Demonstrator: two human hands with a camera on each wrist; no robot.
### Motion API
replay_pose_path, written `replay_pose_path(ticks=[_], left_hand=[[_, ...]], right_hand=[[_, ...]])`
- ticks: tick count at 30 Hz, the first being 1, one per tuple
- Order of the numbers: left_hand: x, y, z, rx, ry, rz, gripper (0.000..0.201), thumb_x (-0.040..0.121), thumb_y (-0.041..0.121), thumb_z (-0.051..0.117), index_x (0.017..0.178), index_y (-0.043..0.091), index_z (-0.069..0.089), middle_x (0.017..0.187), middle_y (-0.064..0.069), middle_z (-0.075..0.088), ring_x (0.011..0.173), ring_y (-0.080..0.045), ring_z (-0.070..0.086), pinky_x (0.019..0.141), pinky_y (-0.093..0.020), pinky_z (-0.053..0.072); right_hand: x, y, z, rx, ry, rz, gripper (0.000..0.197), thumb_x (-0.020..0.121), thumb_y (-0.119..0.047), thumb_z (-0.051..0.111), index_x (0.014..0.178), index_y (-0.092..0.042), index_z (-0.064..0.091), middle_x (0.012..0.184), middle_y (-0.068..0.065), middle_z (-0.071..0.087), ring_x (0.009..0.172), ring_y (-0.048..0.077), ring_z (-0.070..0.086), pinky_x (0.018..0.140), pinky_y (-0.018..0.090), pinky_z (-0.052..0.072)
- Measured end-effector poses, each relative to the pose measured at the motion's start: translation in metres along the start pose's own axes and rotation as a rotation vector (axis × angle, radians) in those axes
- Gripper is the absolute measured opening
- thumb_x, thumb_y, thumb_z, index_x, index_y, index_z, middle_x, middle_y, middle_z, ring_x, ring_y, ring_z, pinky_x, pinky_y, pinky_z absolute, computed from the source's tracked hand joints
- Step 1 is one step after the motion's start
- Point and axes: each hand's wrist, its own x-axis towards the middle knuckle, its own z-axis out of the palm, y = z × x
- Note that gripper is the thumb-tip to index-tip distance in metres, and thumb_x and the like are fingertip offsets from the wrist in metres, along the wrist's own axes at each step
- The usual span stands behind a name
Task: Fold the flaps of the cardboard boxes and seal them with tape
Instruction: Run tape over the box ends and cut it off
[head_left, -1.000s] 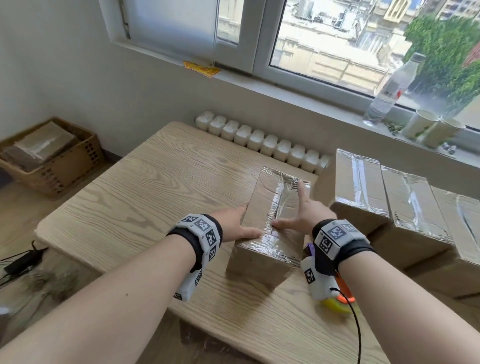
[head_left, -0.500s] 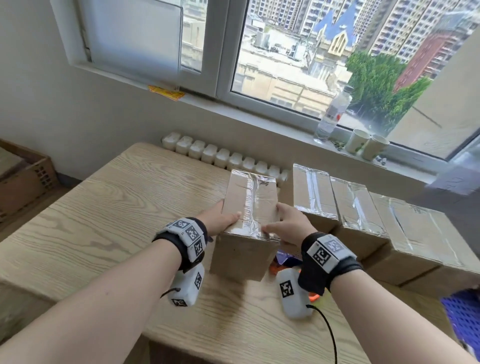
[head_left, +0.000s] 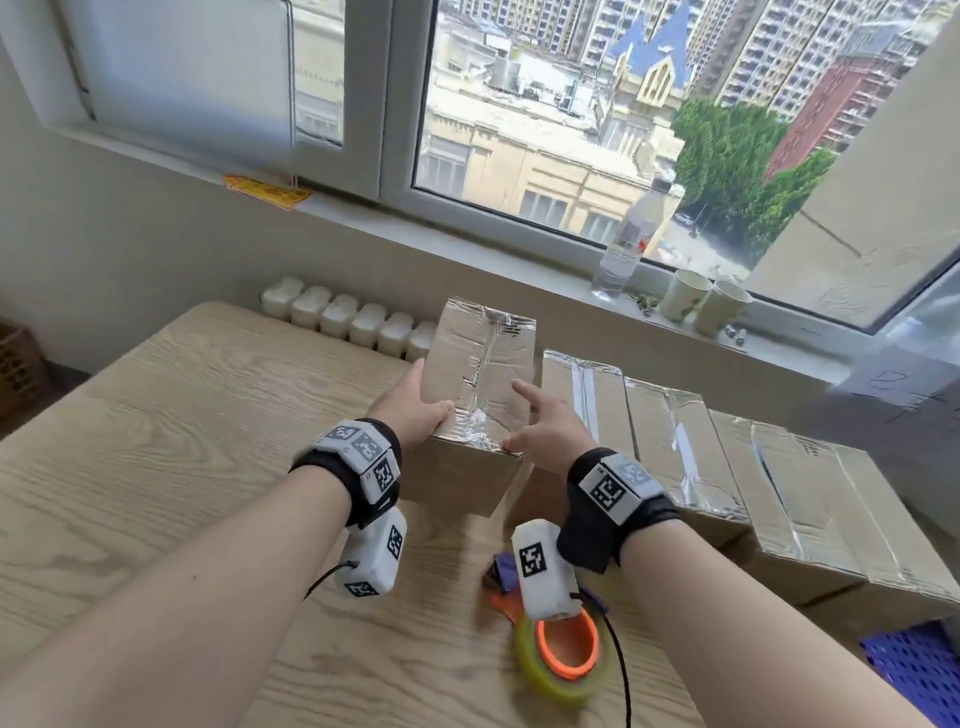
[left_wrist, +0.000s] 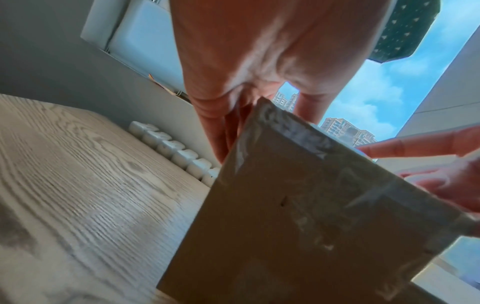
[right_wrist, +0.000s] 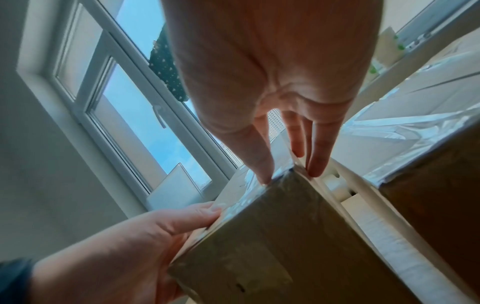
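Head view: both hands (head_left: 415, 410) (head_left: 545, 431) apparently clasping taped box (head_left: 483, 374).

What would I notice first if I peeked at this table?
Two hands, the left hand and right hand, hold a shiny taped cardboard box in the middle of the wooden table. To its right sits a row of sealed boxes, and a tape roll with an orange core lies near the front edge.

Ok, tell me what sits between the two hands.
The taped cardboard box: the left hand holds its left side and the right hand touches its right side, clearest in the head view.
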Motion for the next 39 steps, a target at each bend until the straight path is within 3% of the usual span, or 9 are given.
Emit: replay_pose_path(ticks=[8, 13, 16, 18, 23, 28, 31, 33, 39], left_hand=[[0.031, -0.013, 0.026, 0.077, 0.0, -0.111, 0.076, 0.09, 0.027, 0.06, 0.151, 0.02, 0.015, 0.146, -0.004, 0.041, 0.129, -0.023, 0.045, 0.107, -0.034, 0.035], [0.027, -0.014, 0.038, 0.085, -0.022, -0.117, 0.078, 0.09, 0.024, 0.061, 0.152, 0.02, 0.013, 0.148, -0.004, 0.039, 0.129, -0.022, 0.044, 0.108, -0.032, 0.034], [0.017, -0.009, 0.041, 0.025, -0.029, -0.061, 0.073, 0.089, 0.02, 0.06, 0.15, 0.021, 0.02, 0.147, -0.002, 0.041, 0.129, -0.022, 0.045, 0.108, -0.032, 0.034], [0.007, -0.003, 0.042, 0.088, 0.125, 0.02, 0.061, 0.091, 0.021, 0.057, 0.146, 0.019, 0.03, 0.142, -0.001, 0.045, 0.128, -0.022, 0.045, 0.104, -0.031, 0.035], [-0.023, 0.009, 0.051, 0.17, 0.436, 0.201, 0.016, 0.093, 0.031, 0.053, 0.096, 0.016, 0.059, 0.095, 0.002, 0.056, 0.08, -0.014, 0.052, 0.07, -0.024, 0.037], [-0.04, -0.008, 0.068, 0.273, 0.405, 0.107, 0.031, 0.095, 0.039, 0.048, 0.082, 0.013, 0.059, 0.08, -0.001, 0.058, 0.076, -0.022, 0.052, 0.066, -0.028, 0.037], [-0.045, -0.03, 0.072, 0.264, 0.31, -0.024, 0.034, 0.093, 0.04, 0.049, 0.081, 0.013, 0.064, 0.078, -0.005, 0.063, 0.08, -0.027, 0.058, 0.07, -0.031, 0.043], [-0.05, -0.042, 0.073, 0.247, 0.284, -0.077, 0.034, 0.092, 0.041, 0.051, 0.079, 0.014, 0.066, 0.075, -0.003, 0.063, 0.08, -0.026, 0.059, 0.069, -0.029, 0.042], [-0.055, -0.06, 0.07, 0.215, 0.22, -0.158, 0.029, 0.091, 0.038, 0.054, 0.075, 0.017, 0.065, 0.076, -0.002, 0.066, 0.081, -0.024, 0.061, 0.072, -0.028, 0.043]], right_hand=[[0.042, 0.028, 0.004, -0.05, -0.06, 0.048, 0.082, 0.072, -0.002, 0.076, 0.143, -0.024, 0.041, 0.144, 0.002, 0.045, 0.128, 0.02, 0.045, 0.099, 0.026, 0.041], [0.039, 0.038, 0.001, -0.106, -0.016, 0.003, 0.063, 0.074, -0.002, 0.074, 0.131, -0.022, 0.055, 0.134, 0.002, 0.053, 0.122, 0.019, 0.051, 0.101, 0.033, 0.045], [0.031, 0.045, -0.008, -0.134, 0.058, -0.054, 0.037, 0.081, -0.012, 0.067, 0.116, -0.023, 0.066, 0.108, -0.001, 0.063, 0.1, 0.015, 0.06, 0.091, 0.031, 0.05], [0.02, 0.05, -0.017, -0.054, 0.105, -0.086, 0.017, 0.083, -0.015, 0.066, 0.097, -0.021, 0.072, 0.084, -0.004, 0.065, 0.083, 0.015, 0.063, 0.082, 0.032, 0.055], [-0.019, 0.065, -0.024, 0.144, -0.001, -0.095, 0.007, 0.084, -0.009, 0.066, 0.081, -0.006, 0.071, 0.064, 0.007, 0.066, 0.051, 0.012, 0.059, 0.051, 0.021, 0.053], [-0.035, 0.107, 0.0, -0.061, -0.133, 0.004, 0.007, 0.078, -0.015, 0.067, 0.076, -0.015, 0.073, 0.07, -0.001, 0.07, 0.07, 0.014, 0.065, 0.071, 0.027, 0.055], [-0.034, 0.136, 0.017, -0.281, -0.198, 0.12, 0.029, 0.073, -0.011, 0.067, 0.1, -0.021, 0.071, 0.1, -0.001, 0.07, 0.099, 0.017, 0.064, 0.085, 0.026, 0.051], [-0.035, 0.15, 0.029, -0.376, -0.321, 0.195, 0.047, 0.07, -0.012, 0.073, 0.116, -0.019, 0.065, 0.113, 0.003, 0.066, 0.105, 0.019, 0.061, 0.084, 0.024, 0.049], [-0.035, 0.161, 0.051, -0.533, -0.335, 0.213, 0.033, 0.073, -0.012, 0.064, 0.106, -0.02, 0.064, 0.101, 0.006, 0.067, 0.094, 0.025, 0.064, 0.072, 0.027, 0.049]])
